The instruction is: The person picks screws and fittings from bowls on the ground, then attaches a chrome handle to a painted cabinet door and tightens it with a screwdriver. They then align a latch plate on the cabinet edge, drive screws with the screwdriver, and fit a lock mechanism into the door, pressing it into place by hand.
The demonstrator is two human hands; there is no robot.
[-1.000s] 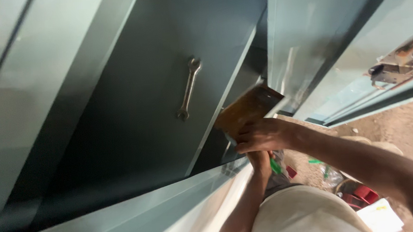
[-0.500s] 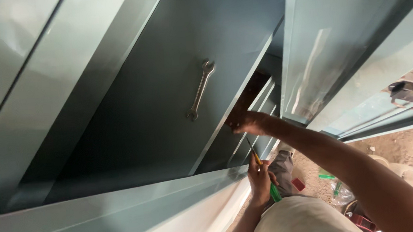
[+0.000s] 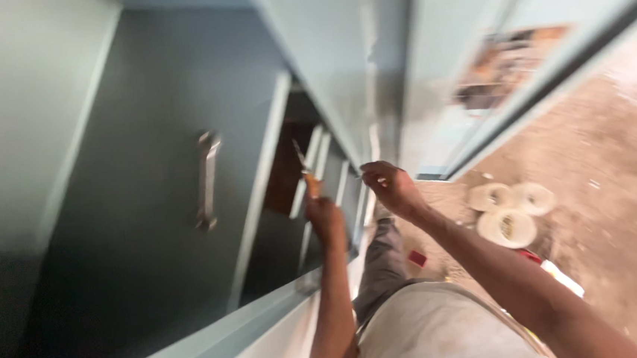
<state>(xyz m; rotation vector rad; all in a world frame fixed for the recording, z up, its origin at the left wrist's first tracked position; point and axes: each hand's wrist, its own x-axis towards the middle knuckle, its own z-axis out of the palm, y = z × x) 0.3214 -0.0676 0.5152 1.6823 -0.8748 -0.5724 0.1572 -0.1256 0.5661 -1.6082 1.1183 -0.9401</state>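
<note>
The picture is blurred by motion. My left hand (image 3: 326,217) is raised and shut on a thin tool (image 3: 302,164) with an orange-brown handle, its blade pointing up at the gap beside the grey-green cabinet door (image 3: 149,213). My right hand (image 3: 389,187) is a little to the right, fingers curled, at the edge of the cabinet's upright panel (image 3: 341,73). Whether it pinches anything is unclear. A brown board (image 3: 282,175) shows inside the cabinet, behind the door's edge. The door carries a metal pull handle (image 3: 206,181).
Pale round dishes (image 3: 511,210) lie on the dirt floor (image 3: 617,180) to the right, with a small red object (image 3: 417,258) near my leg. More grey-green panels lean at the upper right, one bearing a coloured picture (image 3: 512,61).
My right hand let go of the brown board, which now sits inside the cabinet. The left hand rose with its tool to the door gap. The view swung right, towards the floor.
</note>
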